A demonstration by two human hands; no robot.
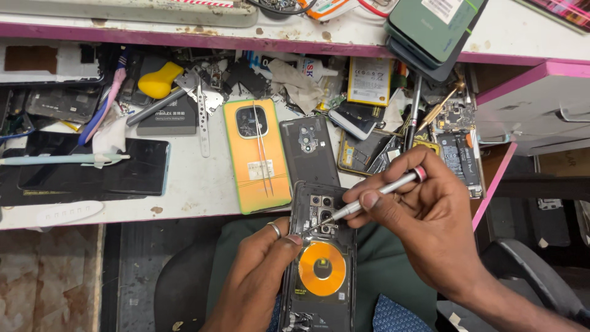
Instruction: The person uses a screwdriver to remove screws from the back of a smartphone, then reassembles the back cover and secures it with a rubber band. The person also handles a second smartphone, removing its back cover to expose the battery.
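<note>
An opened black phone with its back off rests over my lap at the bottom centre, showing a round orange coil and a camera block. My left hand, a ring on one finger, grips the phone's left edge with the thumb near the coil. My right hand holds a slim silver screwdriver like a pen, its tip touching the phone beside the camera block.
On the white bench lie an orange phone back cover with tweezers on it, a dark back cover, a black phone, a battery, a yellow tool, circuit boards and loose parts. A pink-edged shelf runs above.
</note>
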